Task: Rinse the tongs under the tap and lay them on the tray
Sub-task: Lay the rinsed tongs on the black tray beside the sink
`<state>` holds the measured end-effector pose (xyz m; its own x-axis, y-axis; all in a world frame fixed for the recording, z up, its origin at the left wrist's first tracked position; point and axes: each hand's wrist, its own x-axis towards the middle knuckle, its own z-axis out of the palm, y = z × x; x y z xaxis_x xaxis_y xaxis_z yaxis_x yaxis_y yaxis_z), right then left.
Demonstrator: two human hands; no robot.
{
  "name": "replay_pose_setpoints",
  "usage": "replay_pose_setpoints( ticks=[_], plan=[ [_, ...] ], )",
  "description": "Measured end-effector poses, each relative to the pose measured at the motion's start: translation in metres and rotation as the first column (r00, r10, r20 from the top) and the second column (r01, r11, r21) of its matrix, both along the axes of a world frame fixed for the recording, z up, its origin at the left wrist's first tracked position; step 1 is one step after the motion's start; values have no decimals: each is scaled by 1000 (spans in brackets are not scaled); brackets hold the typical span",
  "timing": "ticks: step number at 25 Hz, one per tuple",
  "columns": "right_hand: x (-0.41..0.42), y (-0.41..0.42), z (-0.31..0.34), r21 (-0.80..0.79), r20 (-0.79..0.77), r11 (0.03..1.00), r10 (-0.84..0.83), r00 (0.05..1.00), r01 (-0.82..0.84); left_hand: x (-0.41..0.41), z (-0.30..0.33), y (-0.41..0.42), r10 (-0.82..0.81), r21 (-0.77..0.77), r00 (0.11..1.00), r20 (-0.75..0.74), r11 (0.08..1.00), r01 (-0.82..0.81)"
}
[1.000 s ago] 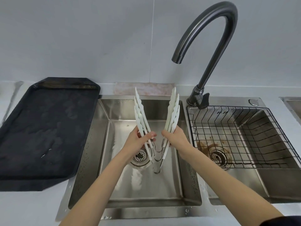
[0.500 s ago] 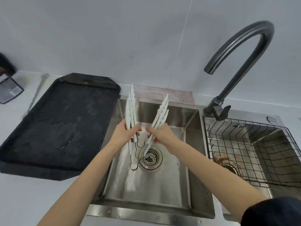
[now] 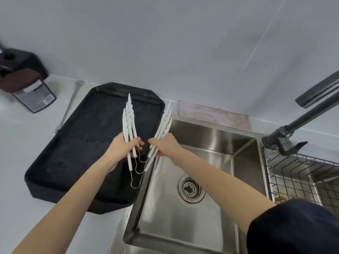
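Three white tongs (image 3: 128, 123) with wire loop ends are bunched together and spread in a V, tips pointing away from me. My left hand (image 3: 122, 147) grips the left arms of the tongs, my right hand (image 3: 164, 146) grips the right arms. The bundle hangs above the right part of the black tray (image 3: 73, 143), close to the sink's left edge. The dark tap (image 3: 300, 123) stands at the far right, with no water visible from it.
The steel sink (image 3: 201, 162) with its drain lies under my right arm. A wire rack (image 3: 297, 173) sits in the right basin. A metal utensil (image 3: 67, 107) lies left of the tray, a dark container (image 3: 27, 85) stands at the far left, a pink cloth (image 3: 214, 116) lies behind the sink.
Both hands have carried the tongs leftward, from over the sink drain to above the tray. My view has turned left with them.
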<state>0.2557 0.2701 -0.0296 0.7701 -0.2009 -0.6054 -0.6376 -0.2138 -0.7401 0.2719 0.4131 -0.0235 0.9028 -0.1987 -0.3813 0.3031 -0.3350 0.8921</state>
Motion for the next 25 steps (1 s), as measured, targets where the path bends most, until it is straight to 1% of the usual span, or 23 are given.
replay_pose_setpoints(
  ticks=[5, 6, 7, 9, 10, 11, 13, 16, 20, 23, 25],
  plan=[
    [22, 26, -1, -16, -33, 999, 39, 999, -40, 28, -13, 20, -35, 101, 999, 2, 994, 35],
    [26, 28, -3, -59, -21, 997, 48, 999, -49, 32, -17, 22, -44, 121, 999, -7, 992, 44],
    [29, 30, -4, -149, -15, 985, 83, 996, -85, 37, -20, 24, -49, 142, 999, -15, 989, 51],
    [31, 34, -6, -378, -32, 903, 209, 977, -205, 44, -25, 27, -69, 201, 997, -24, 977, 73],
    [32, 35, -7, -447, -43, 863, 241, 970, -234, 46, -28, 28, -77, 234, 997, -30, 969, 82],
    [33, 36, -9, -475, -47, 846, 252, 967, -243, 47, -29, 28, -85, 261, 996, -33, 961, 91],
    [32, 38, -13, -483, -33, 843, 251, 967, -235, 50, -31, 29, -102, 313, 994, -30, 944, 106],
    [32, 37, -13, -494, -20, 837, 258, 966, -233, 54, -32, 28, -110, 443, 994, 23, 892, 89],
    [35, 25, -6, -501, -11, 818, 320, 947, -282, 56, -38, 29, -86, 483, 996, -18, 872, 84],
    [31, 22, -4, -531, 27, 792, 369, 929, -300, 59, -45, 33, -113, 570, 992, 56, 819, 61],
    [27, 23, -5, -574, 35, 756, 408, 912, -316, 57, -49, 36, -105, 558, 990, 93, 829, 35]
  ],
)
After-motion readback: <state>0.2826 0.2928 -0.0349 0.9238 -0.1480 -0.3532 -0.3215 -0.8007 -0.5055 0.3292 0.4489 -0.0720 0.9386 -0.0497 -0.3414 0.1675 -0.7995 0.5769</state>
